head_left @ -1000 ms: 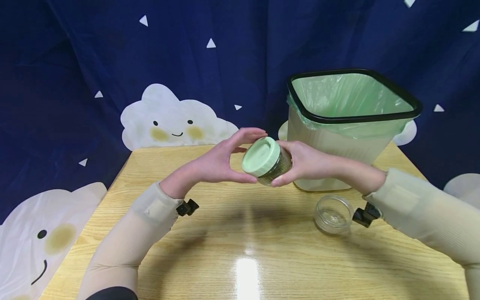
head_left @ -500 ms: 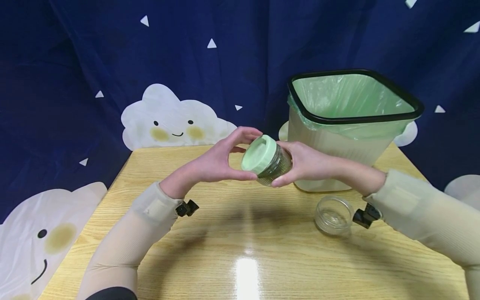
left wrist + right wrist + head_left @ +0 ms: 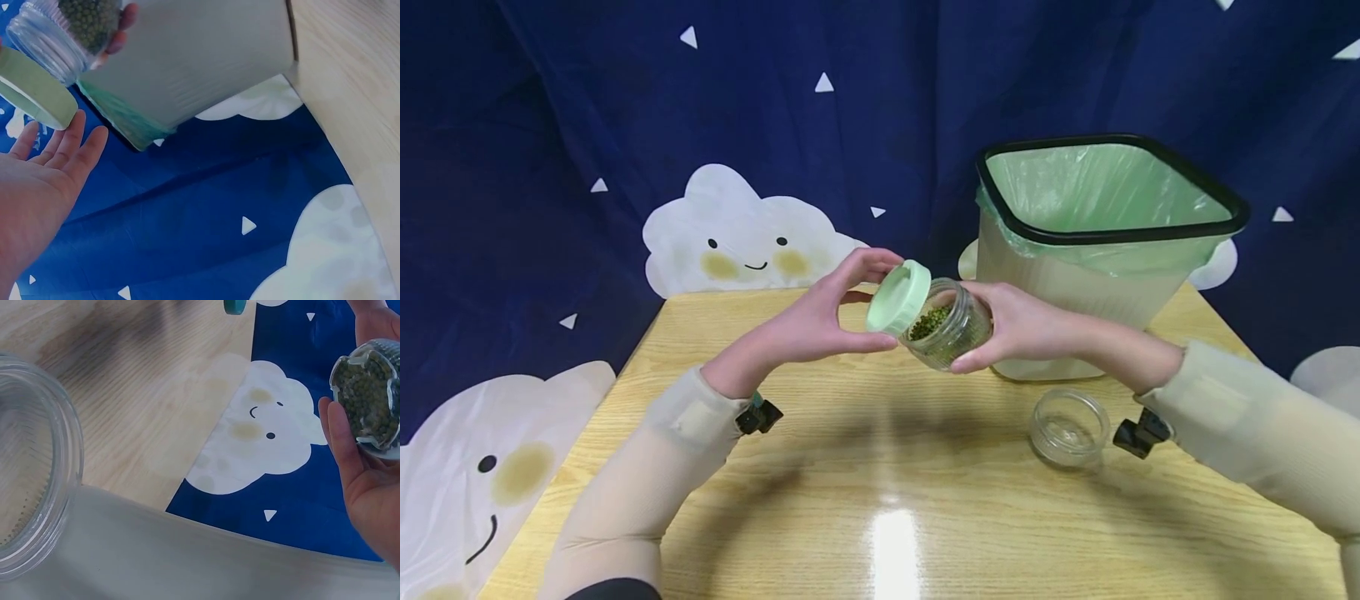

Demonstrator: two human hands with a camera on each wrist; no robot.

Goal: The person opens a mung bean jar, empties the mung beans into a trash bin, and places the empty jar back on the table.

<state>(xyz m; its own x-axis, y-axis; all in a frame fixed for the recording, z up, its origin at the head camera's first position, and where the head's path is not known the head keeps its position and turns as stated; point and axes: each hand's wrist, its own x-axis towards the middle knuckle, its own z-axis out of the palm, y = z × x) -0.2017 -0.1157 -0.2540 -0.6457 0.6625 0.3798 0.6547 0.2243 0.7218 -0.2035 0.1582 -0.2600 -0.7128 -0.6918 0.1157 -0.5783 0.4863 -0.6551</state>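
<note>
My left hand (image 3: pixel 820 321) pinches a pale green screw lid (image 3: pixel 898 297) by its rim, just left of a jar's mouth. The clear ribbed jar (image 3: pixel 958 333) is tilted toward the left, gripped round its body by my right hand (image 3: pixel 1026 325). Small green beans (image 3: pixel 931 322), which look like mung beans, show inside its mouth. In the left wrist view a gap parts the lid (image 3: pixel 37 90) from the threaded jar neck (image 3: pixel 47 44). From the right wrist view the jar's base (image 3: pixel 369 397) shows beans through the glass. Both hands are above the table.
A second clear jar (image 3: pixel 1069 429), lidless, stands on the wooden table (image 3: pixel 820 500) at the right. Behind my right hand is a bin (image 3: pixel 1052 275) with a black rim and green liner. A dark blue curtain (image 3: pixel 760 108) with white clouds hangs beyond.
The lid has come off the jar and moved left with my left hand, uncovering the beans. My right hand keeps the jar in nearly the same place.
</note>
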